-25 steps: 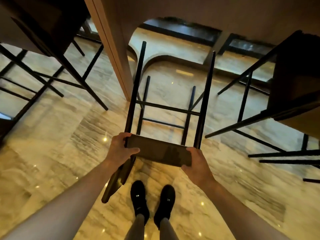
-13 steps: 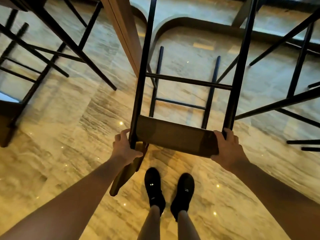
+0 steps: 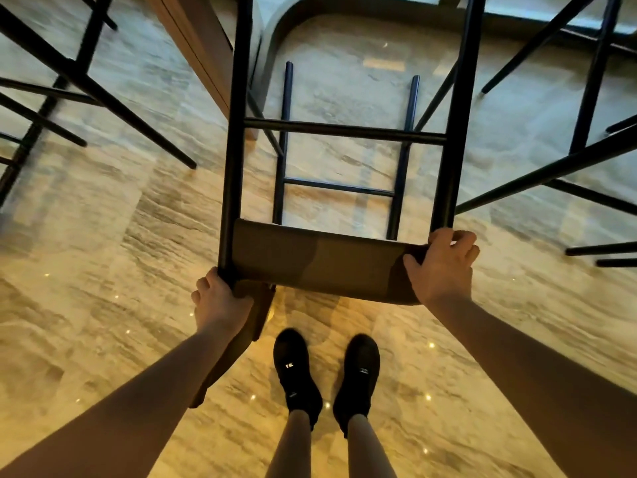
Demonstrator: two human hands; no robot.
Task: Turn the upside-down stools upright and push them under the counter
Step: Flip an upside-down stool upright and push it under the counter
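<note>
I hold a bar stool [image 3: 324,267] with a brown seat and black metal legs in the air in front of me, above my feet. Its legs point away from me, towards the floor ahead, two of them running past the top edge. My left hand [image 3: 217,301] grips the seat's left corner at the base of the left leg. My right hand [image 3: 443,267] clasps the right corner of the seat. A brown backrest hangs down below my left hand. The wooden counter panel [image 3: 203,53] stands ahead at the upper left.
Black legs of another stool [image 3: 113,101] cross the upper left. More stool legs [image 3: 551,170] reach in from the right. My two black shoes [image 3: 327,374] stand on the polished marble floor [image 3: 103,270]. A curved dark floor border [image 3: 275,39] lies beyond the counter.
The stool has come up and closer to me, its legs now larger in view. My hands have spread and risen with the seat; the right hand has shifted further right.
</note>
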